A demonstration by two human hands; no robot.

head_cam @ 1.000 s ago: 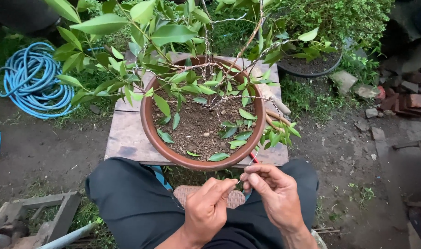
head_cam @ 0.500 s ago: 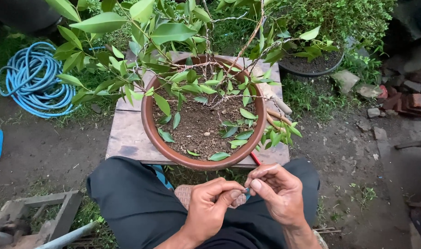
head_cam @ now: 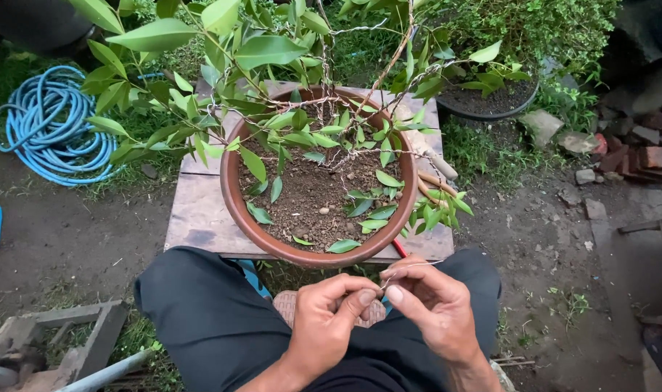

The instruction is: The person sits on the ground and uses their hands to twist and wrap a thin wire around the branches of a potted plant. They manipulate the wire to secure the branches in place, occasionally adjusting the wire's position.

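Head view: both hands meet low in the frame, over the person's lap and just in front of the worktop [head_cam: 200, 218]. The left hand [head_cam: 327, 323] has thumb and forefinger pinched together on one end of a thin wire [head_cam: 407, 267]; the right hand [head_cam: 432, 305] is likewise pinched on it at the same spot, fingertips of the two hands touching. From the pinch the wire runs up and to the right as a short pale line, ending free just below the pot [head_cam: 233, 196].

The wire looks very light and springy. It should bend easily yet hold a bend, judging by the similar wire coiled along the branches of the plant [head_cam: 273, 123]. Being so thin, it is apt to slip or kink, so a fingertip pinch near the point being worked, with the other hand close beside, suits it best. The free end is probably sharp.

Count: one loose wire in hand, two hands, one brown pot of soil holding one wired plant, on one worktop. Beyond it stands one dark pot [head_cam: 491, 101] with a shrub. One blue hose [head_cam: 48, 127] lies coiled on the ground at left. A red tool handle [head_cam: 401, 248] pokes out beneath the brown pot; the rest of it is hidden.
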